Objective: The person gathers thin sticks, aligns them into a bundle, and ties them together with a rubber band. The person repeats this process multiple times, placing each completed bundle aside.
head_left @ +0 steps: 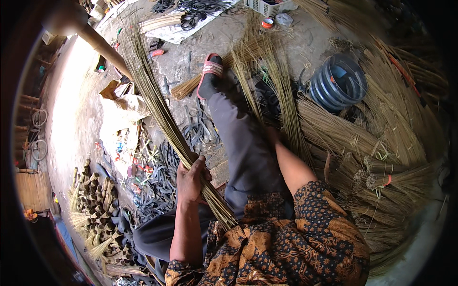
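Hand, left [192, 178]: closed round a long stalk bundle [167, 125], slanting up leftward; best gripped firmly, cut ends level near the shirt [291, 243]. Hand, right [272, 135]: beside the trouser leg [236, 148], fingers hidden, grip cannot be told. Straw pile [391, 114]: rightward.

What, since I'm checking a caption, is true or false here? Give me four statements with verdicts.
1. The left hand grips a long bundle of stalks. True.
2. The foot at the picture's upper middle wears a red slipper. True.
3. The blue ribbed container is left of that foot. False: the blue ribbed container is to its right.
4. The shirt is plain white. False: the shirt is dark with brown patterning.
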A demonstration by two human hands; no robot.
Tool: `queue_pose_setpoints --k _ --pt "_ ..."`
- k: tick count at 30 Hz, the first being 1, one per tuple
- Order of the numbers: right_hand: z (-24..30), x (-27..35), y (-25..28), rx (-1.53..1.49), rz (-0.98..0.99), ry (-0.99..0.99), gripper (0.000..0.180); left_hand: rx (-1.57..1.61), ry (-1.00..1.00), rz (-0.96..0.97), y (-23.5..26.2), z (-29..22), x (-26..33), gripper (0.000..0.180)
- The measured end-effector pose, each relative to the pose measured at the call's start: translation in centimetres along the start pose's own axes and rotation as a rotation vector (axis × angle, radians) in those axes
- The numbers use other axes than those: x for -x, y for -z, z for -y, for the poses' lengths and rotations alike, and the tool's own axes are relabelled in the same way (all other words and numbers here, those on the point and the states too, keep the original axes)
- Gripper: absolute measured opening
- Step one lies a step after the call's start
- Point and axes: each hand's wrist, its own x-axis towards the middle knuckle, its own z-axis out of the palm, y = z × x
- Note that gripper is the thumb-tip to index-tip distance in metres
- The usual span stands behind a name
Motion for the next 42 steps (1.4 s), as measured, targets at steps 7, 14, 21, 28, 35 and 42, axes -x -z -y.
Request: queue_pose_setpoints --k 7,14,21,28,35,42 --pt "0.4 -2.3 -1.1 -0.043 0.03 0.073 0.065 -0.001 -0.012 -0.002 0.0 0.2 0.1 0.014" --pt "3.8 1.5 6.6 -0.279 -0.276 0.051 0.061 0.004 -0.062 0.025 0.1 -0.8 0.4 0.017" --pt "16.5 15.3 17.2 -0.619 0.062 0.518 0.051 0.057 -0.214 0.095 -1.5 -3.1 -0.4 0.029" --pt "27.2 22.0 10.7 -0.363 -0.054 0.989 0.044 0.072 -0.445 0.053 0.1 -8.2 1.5 0.043" --pt "34.5 22.0 14.2 -0.288 -0.104 1.136 0.093 -0.144 -0.667 -0.141 6.2 -13.8 3.7 0.02" --pt "42.1 23.9 15.6 -0.86 0.464 1.342 0.061 -0.208 -0.437 0.38 6.9 -11.9 4.2 0.022"
